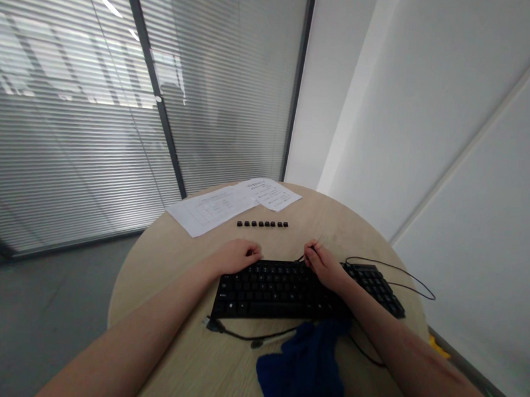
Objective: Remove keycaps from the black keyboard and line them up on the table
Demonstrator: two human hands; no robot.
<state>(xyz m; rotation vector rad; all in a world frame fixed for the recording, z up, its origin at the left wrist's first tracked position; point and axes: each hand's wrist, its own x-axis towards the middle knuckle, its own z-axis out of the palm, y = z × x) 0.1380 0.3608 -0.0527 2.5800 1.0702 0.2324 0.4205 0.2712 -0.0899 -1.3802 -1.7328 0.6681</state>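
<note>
A black keyboard lies across the round table in front of me. My left hand rests at its upper left edge, fingers curled closed against it. Over the upper right part of the keys, my right hand is closed in a pinch. Faint thin lines of a wire tool stick up from its fingertips; the rest is hidden by the fingers. Beyond the keyboard, several small black keycaps stand in a straight row.
Printed papers lie at the table's far left edge. A blue cloth, a short pen-like item and a cable with a plug lie nearest me. A black cable loops over the right edge. Blinds and a white wall stand behind.
</note>
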